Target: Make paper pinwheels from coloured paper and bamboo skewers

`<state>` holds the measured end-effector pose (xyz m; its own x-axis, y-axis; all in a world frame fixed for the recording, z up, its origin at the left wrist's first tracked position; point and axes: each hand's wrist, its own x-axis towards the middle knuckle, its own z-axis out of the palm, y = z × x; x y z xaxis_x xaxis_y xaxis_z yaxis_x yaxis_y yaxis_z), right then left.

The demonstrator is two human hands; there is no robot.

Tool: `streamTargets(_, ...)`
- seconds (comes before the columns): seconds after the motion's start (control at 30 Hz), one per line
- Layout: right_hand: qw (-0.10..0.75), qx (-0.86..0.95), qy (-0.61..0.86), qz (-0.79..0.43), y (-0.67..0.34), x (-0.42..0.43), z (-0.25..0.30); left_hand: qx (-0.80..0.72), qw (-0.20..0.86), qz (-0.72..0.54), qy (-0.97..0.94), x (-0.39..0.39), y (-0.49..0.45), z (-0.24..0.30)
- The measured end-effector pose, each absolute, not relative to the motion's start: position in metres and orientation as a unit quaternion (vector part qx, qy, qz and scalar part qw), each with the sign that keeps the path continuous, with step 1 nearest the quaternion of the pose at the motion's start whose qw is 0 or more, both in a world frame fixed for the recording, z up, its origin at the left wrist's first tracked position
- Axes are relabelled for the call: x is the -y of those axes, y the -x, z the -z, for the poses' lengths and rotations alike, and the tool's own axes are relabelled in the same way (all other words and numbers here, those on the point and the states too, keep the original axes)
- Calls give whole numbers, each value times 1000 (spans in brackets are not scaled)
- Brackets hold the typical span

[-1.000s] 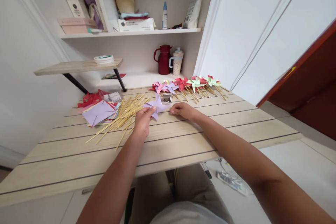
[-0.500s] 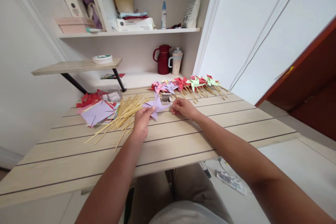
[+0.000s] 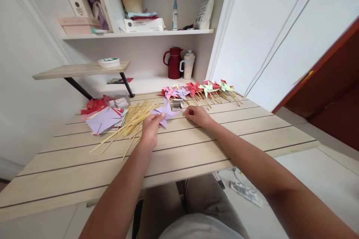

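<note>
My left hand (image 3: pixel 150 129) pinches the near edge of a folded lilac paper pinwheel (image 3: pixel 166 111) lying on the wooden table (image 3: pixel 196 145). My right hand (image 3: pixel 198 115) rests with curled fingers just right of that pinwheel, beside a small open box of pins (image 3: pixel 177 105); what its fingertips hold, if anything, is too small to see. A loose pile of bamboo sticks (image 3: pixel 127 123) lies to the left of my left hand.
A stack of coloured paper squares (image 3: pixel 103 117) sits at the table's left. Several finished pinwheels on sticks (image 3: pixel 202 90) lie in a row at the back. A red jug (image 3: pixel 174 62) and a mug (image 3: pixel 188 65) stand behind them, under shelves.
My right hand has shifted slightly up and right, next to the pin box. The left hand stays on the lilac pinwheel.
</note>
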<state>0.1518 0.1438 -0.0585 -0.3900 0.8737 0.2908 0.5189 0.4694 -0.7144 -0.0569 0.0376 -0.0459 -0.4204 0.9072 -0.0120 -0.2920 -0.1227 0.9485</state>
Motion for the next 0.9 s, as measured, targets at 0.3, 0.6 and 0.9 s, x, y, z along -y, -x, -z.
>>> streamTargets(0.3, 314, 823, 417, -224, -143, -133, 56, -469, 354, -778, -223, -42, 67, 43)
streamTargets(0.6, 297, 861, 370, -183, -103, -136, 51, -472, 363, -789, -152, -41, 72, 41)
streamTargets(0.9, 285, 871, 367, -158, -76, -144, 61, -474, 375, -776, -181, -42, 74, 46)
